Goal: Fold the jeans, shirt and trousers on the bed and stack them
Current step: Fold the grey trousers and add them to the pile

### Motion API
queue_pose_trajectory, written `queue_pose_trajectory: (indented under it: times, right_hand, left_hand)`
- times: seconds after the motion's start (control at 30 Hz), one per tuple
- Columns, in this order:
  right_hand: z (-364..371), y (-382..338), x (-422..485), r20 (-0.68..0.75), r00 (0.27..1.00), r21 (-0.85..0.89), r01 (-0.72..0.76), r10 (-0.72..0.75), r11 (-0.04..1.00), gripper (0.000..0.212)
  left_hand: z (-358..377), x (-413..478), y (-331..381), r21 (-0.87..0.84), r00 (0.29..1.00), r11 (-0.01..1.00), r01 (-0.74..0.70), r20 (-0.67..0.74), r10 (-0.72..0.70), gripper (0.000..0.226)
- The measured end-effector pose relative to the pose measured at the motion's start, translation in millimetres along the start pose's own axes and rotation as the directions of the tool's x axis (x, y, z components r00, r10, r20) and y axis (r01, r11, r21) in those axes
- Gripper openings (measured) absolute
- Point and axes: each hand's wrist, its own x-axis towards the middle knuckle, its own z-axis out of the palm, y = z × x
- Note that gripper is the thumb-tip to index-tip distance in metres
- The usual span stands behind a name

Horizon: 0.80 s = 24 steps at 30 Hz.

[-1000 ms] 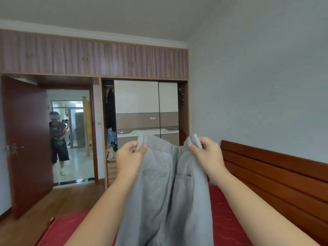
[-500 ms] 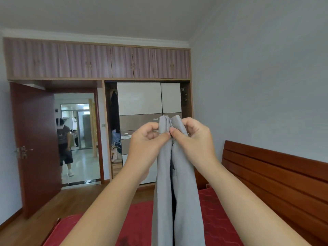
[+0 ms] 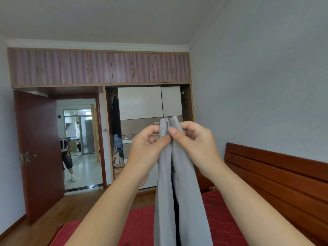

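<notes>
Grey trousers hang straight down in front of me, folded lengthwise with the two waistband halves brought together at the top. My left hand pinches the left half of the waistband and my right hand pinches the right half, thumbs almost touching. The legs drop out of view at the bottom edge, above the red bed cover. The jeans and shirt are not in view.
A wooden headboard runs along the right wall. A wardrobe with upper cupboards stands ahead. Left of it an open red door leads to a hallway where a person bends forward. Wooden floor lies beyond the bed.
My hands came together from apart, closing the spread waistband into a lengthwise fold, and rose a little. The person in the hallway has bent forward.
</notes>
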Motion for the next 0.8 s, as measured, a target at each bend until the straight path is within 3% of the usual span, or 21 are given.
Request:
queue_pose_trajectory:
  times: [0.1,0.23,0.4,0.53,0.63,0.73,0.8]
  right_hand:
    - [-4.4,-1.0,-5.2,0.114,0.991,0.081,-0.080,0.070,0.994,0.019]
    - [-5.7,0.5,-8.8,0.202,0.975,0.114,-0.115,0.090,0.987,0.037]
    - [-12.9,5.6,-6.9,0.308,0.949,0.140,-0.121,0.073,0.983,0.052]
    - [-17.1,8.6,-9.4,0.360,0.931,0.083,-0.085,0.050,0.993,0.050]
    - [-20.8,10.4,-12.3,0.269,0.963,0.034,-0.014,0.004,0.999,0.042]
    - [-40.6,21.1,-20.4,0.018,0.997,-0.174,0.076,-0.074,0.982,0.039]
    - [-60.5,35.1,-28.7,-0.173,0.980,-0.352,0.035,-0.102,0.935,0.037]
  left_hand:
    - [-5.8,1.2,0.8,-0.006,0.995,0.996,0.090,0.052,-0.090,0.013]
    - [-9.1,0.7,3.0,0.033,0.989,0.992,0.119,0.090,-0.121,0.040]
    - [-10.9,5.2,2.4,0.063,0.992,0.990,0.123,-0.013,-0.123,0.020]
    - [-7.2,4.7,-2.5,0.148,0.996,0.986,0.074,-0.065,-0.065,0.023]
    - [-4.4,5.0,-8.7,0.102,0.995,0.993,0.052,-0.095,-0.042,0.026]
    - [-8.4,7.6,-11.3,0.061,0.991,0.997,0.054,-0.126,-0.046,0.024]
    - [-12.0,9.0,-12.2,0.067,0.989,0.997,0.045,-0.145,-0.035,0.024]
